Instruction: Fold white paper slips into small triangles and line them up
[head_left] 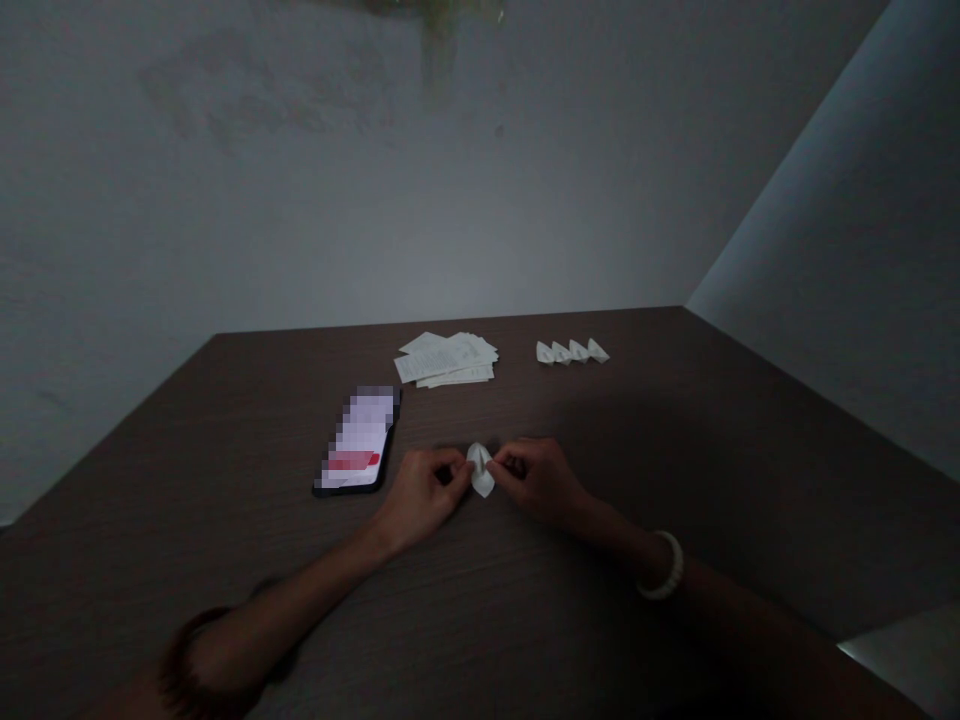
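Between my two hands is a small folded white paper, pointed at its lower end and with a crease opening down its middle. My left hand pinches its left side between thumb and fingers. From the other side, my right hand pinches the right edge in the same way. Both hands are low over the dark wooden table. Farther back on the right stands a row of several folded white paper pieces of similar size.
A phone with a lit screen lies left of my left hand. Behind it is a loose pile of printed paper slips. A grey wall rises at the table's far edge, and another pale surface stands along the right.
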